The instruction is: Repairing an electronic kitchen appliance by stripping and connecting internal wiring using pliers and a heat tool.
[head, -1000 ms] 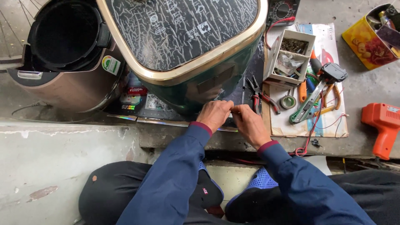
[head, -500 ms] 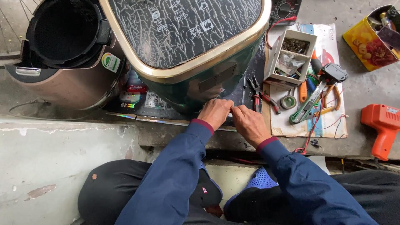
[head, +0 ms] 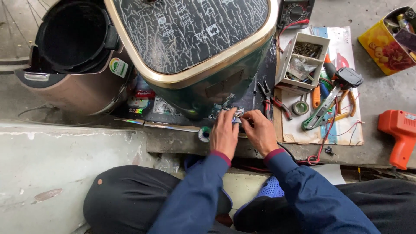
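1. At the far left of the concrete ledge [head: 182, 141], a brown rice cooker [head: 73, 60] is standing with its pot cavity open, well apart from both hands.
2. A green appliance with a gold-rimmed, crackle-patterned lid [head: 195, 39] is occupying the middle of the ledge; its near lower corner is lying just ahead of the fingertips.
3. The left hand [head: 224, 132] is curling, its fingers pinching a small bluish part [head: 235, 116] at that corner; a solder spool [head: 204, 134] is sitting just left of its wrist, at the front edge.
4. The right hand [head: 259, 130] is meeting the same part from the right, fingertips closing on it; both hands are equally near.
5. Pliers [head: 274, 102] are lying lengthwise just beyond the right hand.
6. An orange heat gun [head: 401, 130] is resting near the right end, leaving open room between.
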